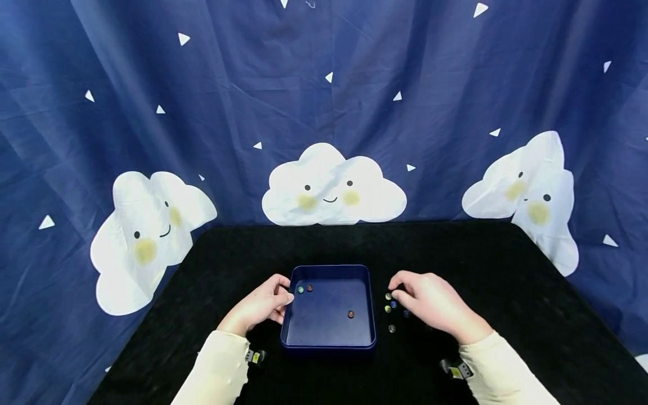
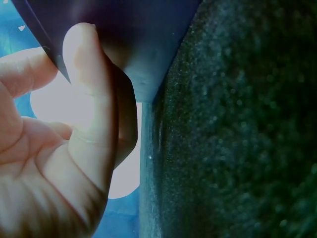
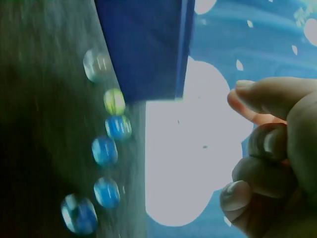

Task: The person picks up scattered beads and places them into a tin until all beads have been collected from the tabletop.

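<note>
the left hand (image 1: 263, 305) comes in from the lower left, its cream sleeve (image 1: 217, 371) angled up toward the middle of the black surface (image 1: 506, 270). the wrist lies low and the fingers curl against the left wall of the blue tray (image 1: 329, 343), near its far left corner. in the left wrist view the thumb (image 2: 86, 99) lies flat against the tray's outer wall with the fingers on the other side, so this grip is narrow and pinches the tray's rim.

the tray sits flat in the middle of the surface, between the two hands. inside it lie three marbles: a green one (image 1: 300, 289) and a dark red one (image 1: 310, 287) just beside each other near the far left corner, and another red one (image 1: 351, 314) alone toward the right side.

just right of the tray, a small cluster of loose marbles (image 1: 391, 308) lies on the surface; the right wrist view shows them as blue, green and clear balls (image 3: 106, 151) in a row beside the tray's wall.

the right hand (image 1: 430, 304) reaches in from the lower right, palm down, over this cluster. its fingers (image 3: 257, 168) are curled inward with the tips close together above the marbles. whether this grip holds a marble cannot be told.
</note>
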`<state>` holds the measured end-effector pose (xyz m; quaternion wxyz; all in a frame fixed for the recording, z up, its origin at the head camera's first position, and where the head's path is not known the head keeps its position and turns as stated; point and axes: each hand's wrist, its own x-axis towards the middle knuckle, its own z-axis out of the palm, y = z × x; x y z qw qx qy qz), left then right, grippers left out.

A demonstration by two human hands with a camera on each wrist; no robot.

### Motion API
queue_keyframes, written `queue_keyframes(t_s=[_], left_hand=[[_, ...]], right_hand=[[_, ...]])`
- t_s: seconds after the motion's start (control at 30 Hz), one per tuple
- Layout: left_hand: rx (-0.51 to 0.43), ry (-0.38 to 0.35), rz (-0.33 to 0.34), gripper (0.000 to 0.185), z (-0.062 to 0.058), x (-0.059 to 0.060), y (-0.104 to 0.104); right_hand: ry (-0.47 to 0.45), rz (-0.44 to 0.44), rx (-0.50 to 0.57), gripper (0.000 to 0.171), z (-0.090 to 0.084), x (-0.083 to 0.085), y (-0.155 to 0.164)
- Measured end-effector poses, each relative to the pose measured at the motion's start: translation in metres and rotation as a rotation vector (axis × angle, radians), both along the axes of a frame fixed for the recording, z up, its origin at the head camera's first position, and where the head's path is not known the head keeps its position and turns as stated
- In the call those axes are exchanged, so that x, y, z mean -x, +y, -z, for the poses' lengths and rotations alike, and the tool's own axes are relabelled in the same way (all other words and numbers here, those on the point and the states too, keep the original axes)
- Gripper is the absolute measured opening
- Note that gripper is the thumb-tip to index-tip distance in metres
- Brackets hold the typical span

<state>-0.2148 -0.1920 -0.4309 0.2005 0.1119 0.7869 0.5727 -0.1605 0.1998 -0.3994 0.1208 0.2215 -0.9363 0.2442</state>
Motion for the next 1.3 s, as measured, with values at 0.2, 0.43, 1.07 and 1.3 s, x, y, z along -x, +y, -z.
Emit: queue_keyframes(t_s=[0.2, 0.43, 1.07, 1.3], left_hand=[[-0.005, 0.004, 0.008, 0.038, 0.0, -0.001, -0.001], [0.011, 0.018, -0.002, 0.036, -0.003, 0.001, -0.001], [0.004, 0.002, 0.0, 0.036, -0.004, -0.004, -0.001], [0.0, 0.004, 0.0, 0.036, -0.003, -0.006, 0.0]], right_hand=[[-0.053, 0.04, -0.001, 0.015, 0.004, 0.008, 0.025], [-0.184, 0.027, -0.043, 0.018, 0.011, 0.015, 0.042], [-0.293, -0.084, -0.085, 0.025, 0.031, 0.013, 0.044], [-0.273, -0.071, -0.092, 0.024, 0.032, 0.014, 0.045]])
